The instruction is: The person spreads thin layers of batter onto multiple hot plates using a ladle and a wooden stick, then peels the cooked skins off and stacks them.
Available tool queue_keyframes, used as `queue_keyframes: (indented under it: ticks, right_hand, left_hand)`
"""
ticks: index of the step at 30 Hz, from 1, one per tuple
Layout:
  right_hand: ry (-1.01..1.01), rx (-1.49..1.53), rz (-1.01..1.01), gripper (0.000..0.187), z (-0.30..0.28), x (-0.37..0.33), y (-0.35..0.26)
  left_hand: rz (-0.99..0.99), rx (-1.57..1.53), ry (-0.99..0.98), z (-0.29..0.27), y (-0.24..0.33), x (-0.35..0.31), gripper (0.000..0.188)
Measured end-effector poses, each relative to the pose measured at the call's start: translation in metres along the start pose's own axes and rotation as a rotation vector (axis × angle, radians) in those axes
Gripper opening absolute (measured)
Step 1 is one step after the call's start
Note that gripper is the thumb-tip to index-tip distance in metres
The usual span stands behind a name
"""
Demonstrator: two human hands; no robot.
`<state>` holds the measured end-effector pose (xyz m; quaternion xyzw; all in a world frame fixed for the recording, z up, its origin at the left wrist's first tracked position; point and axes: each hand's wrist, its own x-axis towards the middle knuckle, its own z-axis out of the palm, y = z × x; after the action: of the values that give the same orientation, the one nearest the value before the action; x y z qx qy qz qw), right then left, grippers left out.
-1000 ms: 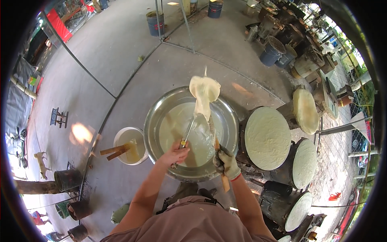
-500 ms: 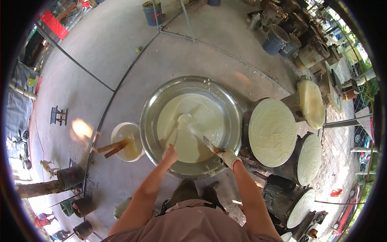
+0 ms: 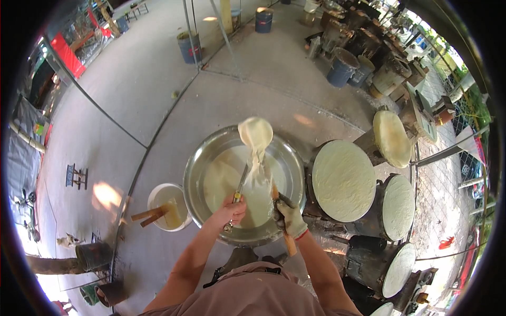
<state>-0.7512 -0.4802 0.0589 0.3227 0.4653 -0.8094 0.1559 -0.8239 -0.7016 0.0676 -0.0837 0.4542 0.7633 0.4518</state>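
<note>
A wide metal basin (image 3: 191, 197) holds pale, creamy batter (image 3: 221, 171). My left hand (image 3: 230, 212) is closed round the thin metal handle of a ladle (image 3: 243, 178), whose hooked end sticks out below my fist. My right hand (image 3: 289, 215), in a pale work glove with dark patches, grips a wooden-handled tool (image 3: 290, 245) that slants up over the basin. A round, batter-coated end (image 3: 255, 133) rises above the basin's far rim, with thick batter hanging below it. Batter hides where the two tools meet.
Left of the basin stands a white bucket (image 3: 152, 203) with a wooden-handled brush (image 3: 153, 215) in it. On the right, several drum stoves carry pale round tops, the nearest a large batter-coloured disc (image 3: 343, 180). Blue buckets (image 3: 342, 68) stand farther off.
Both tools have come up out of the batter, and the coated round end is now higher and farther away. My hands are lower in view, and the whole view has shifted.
</note>
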Motion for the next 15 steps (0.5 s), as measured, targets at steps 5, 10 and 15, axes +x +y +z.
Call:
queue_keyframes:
  ticks: [5,10,15]
  right_hand:
    - [-0.238,0.195,-0.288,0.036,0.014,-0.057,-0.048]
    - [-0.051,0.077,-0.287,0.035,0.001,-0.056,-0.029]
    - [0.182,0.012,-0.215,0.032,-0.050,-0.042,0.038]
  left_hand:
    - [0.221,0.244,-0.129,0.028,0.061,-0.035,0.016]
    - [0.124,0.344,-0.063,0.033,0.066,-0.041,0.014]
    - [-0.165,0.207,-0.083,0.035,0.025,-0.024,0.014]
